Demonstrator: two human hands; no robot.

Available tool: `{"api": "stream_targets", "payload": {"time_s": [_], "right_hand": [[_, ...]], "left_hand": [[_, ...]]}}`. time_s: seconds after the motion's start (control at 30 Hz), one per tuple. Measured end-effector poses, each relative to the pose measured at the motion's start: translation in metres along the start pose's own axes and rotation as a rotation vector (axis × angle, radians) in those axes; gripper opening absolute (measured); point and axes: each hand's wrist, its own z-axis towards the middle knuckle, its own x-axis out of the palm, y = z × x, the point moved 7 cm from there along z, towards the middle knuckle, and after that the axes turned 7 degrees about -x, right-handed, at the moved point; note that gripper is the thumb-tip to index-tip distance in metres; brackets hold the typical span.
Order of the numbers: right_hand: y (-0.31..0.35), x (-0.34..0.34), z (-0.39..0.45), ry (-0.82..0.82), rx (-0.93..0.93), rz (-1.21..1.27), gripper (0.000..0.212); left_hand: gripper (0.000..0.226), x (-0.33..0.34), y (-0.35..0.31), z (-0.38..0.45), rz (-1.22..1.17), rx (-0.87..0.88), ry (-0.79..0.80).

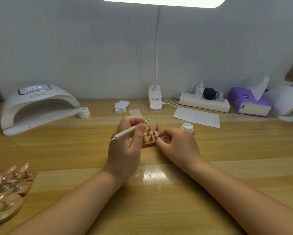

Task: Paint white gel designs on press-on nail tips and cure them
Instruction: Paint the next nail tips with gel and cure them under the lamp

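Observation:
My left hand point(127, 146) grips a slim white dotting pen point(129, 130) that lies slanted, with one metal tip pointing lower left and the other upper right. Behind it a small wooden stand point(149, 143) carries several pink nail tips on metal pegs. My right hand point(174, 143) pinches one nail tip point(156, 134) with a white design at the stand's right end. An open jar of white gel point(187, 127) sits just beyond my right hand. The white curing lamp point(37, 107) stands at the back left with its display lit.
More wooden stands with pink tips point(8, 185) lie at the left edge. A jar lid point(84, 112) rests by the lamp. White wipes point(121, 106), paper sheet point(197, 117), desk light base point(155, 100), power strip point(204, 102), purple tissue pack point(249, 102) and another lamp point(288, 102) line the back.

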Motion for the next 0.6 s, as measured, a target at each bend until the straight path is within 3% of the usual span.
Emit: {"api": "stream_targets", "payload": {"time_s": [0.4, 0.6], "right_hand": [[0.008, 0.0, -0.001, 0.1, -0.021, -0.258, 0.026], [0.017, -0.029, 0.002, -0.032, -0.111, -0.266, 0.026]], "left_hand": [[0.01, -0.001, -0.001, 0.002, -0.013, -0.008, 0.003], [0.009, -0.002, 0.003, 0.004, -0.055, -0.022, 0.003]]}}
